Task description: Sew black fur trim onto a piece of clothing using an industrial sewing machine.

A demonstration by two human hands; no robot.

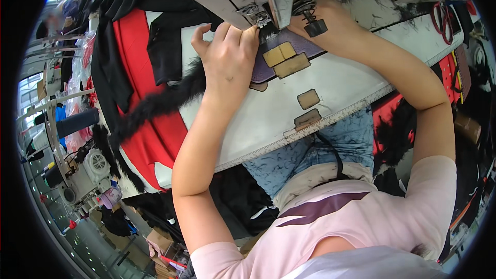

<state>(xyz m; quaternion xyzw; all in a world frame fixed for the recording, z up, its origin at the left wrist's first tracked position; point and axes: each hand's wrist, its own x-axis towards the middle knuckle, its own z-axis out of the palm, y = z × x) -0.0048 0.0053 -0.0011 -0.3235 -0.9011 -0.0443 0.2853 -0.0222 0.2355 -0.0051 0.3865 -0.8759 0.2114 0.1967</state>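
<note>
My left hand [230, 59] is curled beside the sewing machine's presser foot [262, 19], closed on a black fluffy trim [155, 104], its fingertips partly hidden. The trim trails down-left over red fabric [168, 142]. My right hand [323, 26] reaches in at the right of the needle area, just behind a black knob [315, 27]; its fingertips are hidden by the machine. Between my hands lie dark fibres on a worn purple plate [289, 40] with tan tape patches [289, 64].
The white tabletop [258, 124] has a measuring tape along its front edge. Black fabric [111, 62] lies at the left, red-handled scissors [443, 23] at the far right. A second machine with a motor [98, 163] and bagged goods [82, 72] stand at the left.
</note>
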